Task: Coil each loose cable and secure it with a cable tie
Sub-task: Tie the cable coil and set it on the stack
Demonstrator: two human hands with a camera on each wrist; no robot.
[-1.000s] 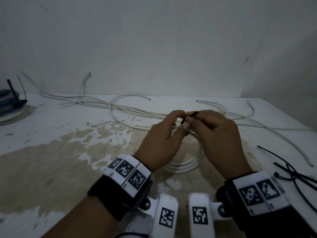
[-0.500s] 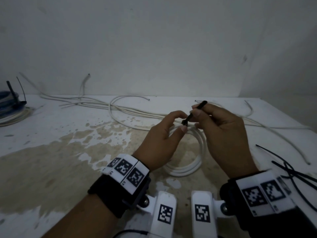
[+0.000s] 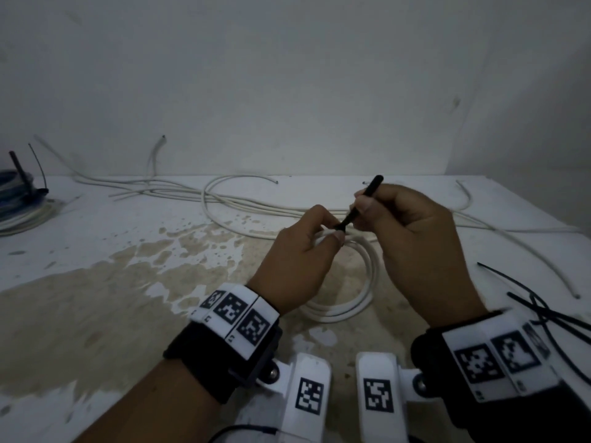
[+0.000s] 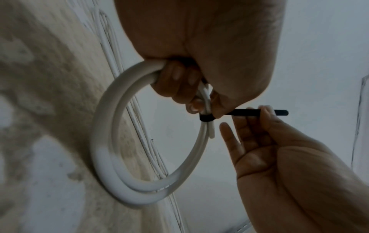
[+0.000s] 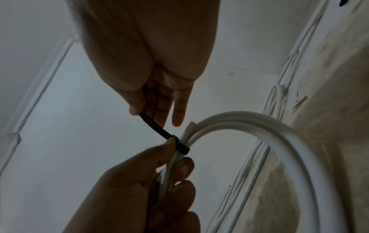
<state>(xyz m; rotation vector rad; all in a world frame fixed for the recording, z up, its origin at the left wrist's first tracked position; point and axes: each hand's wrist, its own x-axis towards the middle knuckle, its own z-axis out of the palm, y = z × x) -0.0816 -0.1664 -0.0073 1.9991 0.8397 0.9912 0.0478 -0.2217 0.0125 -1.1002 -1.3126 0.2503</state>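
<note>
A white cable coil (image 3: 355,298) (image 4: 103,151) (image 5: 279,137) is held up off the table in front of me. My left hand (image 3: 307,251) (image 4: 195,88) (image 5: 159,173) grips the bundled turns at the top. A black cable tie (image 3: 363,203) (image 4: 206,118) (image 5: 180,145) is looped tight round that bundle, just past the left fingers. My right hand (image 3: 406,228) (image 4: 259,126) (image 5: 151,100) pinches the tie's free tail between thumb and fingers and holds it taut, up and to the right. Its other fingers stay straight.
Several loose white cables (image 3: 179,193) sprawl along the back of the stained white table (image 3: 96,298) by the wall. Spare black cable ties (image 3: 543,311) lie at the right edge. A tied bundle of blue and white cable (image 3: 19,206) sits at the far left.
My right hand has drawn the tie's tail up and to the right, away from the left hand, so more of the tail shows. The left hand has kept its hold on the coil.
</note>
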